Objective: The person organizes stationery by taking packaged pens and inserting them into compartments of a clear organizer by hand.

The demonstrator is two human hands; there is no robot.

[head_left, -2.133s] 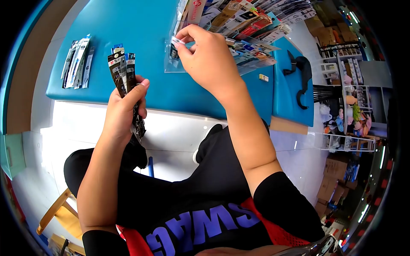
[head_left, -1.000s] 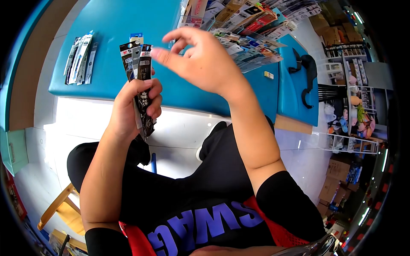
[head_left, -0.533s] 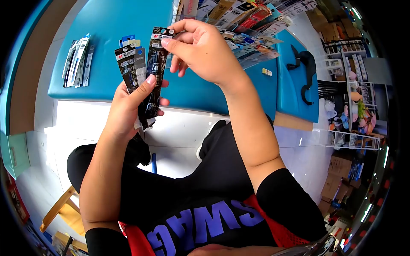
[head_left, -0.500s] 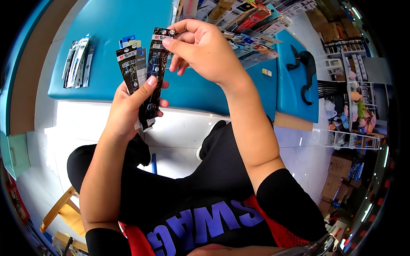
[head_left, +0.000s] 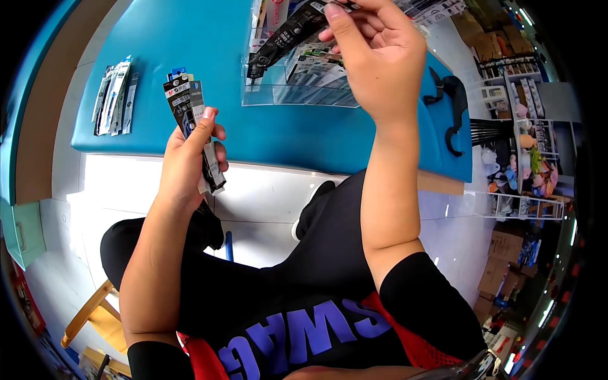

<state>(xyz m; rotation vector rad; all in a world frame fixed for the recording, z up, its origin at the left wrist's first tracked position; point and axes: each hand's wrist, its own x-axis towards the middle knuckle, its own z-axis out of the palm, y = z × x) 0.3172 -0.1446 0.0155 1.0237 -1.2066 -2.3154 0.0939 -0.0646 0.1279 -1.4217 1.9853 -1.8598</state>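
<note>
My left hand [head_left: 183, 158] is closed around a small fanned bundle of slim pen refill packets [head_left: 180, 104], black and grey with a blue tab at the top. It hovers just past the table's near edge. My right hand [head_left: 387, 69], partly cut off by the top of the view, pinches the upper end of a long black pen refill packet [head_left: 288, 35]. That packet slants down to the left over a clear plastic organizer [head_left: 297, 96]. Many upright packets fill the organizer, partly hidden behind my hand. Whether the black packet touches them I cannot tell.
Another pile of refill packets [head_left: 114, 95] lies at the left of the teal table [head_left: 171, 44]. A black curved object [head_left: 455, 107] rests on the right part. A wooden stool [head_left: 95, 316] stands lower left, and shelves with goods [head_left: 529, 139] line the right.
My right hand has drawn one black packet out of the left hand's bundle and carried it up and right over the organizer. My left hand has barely moved.
</note>
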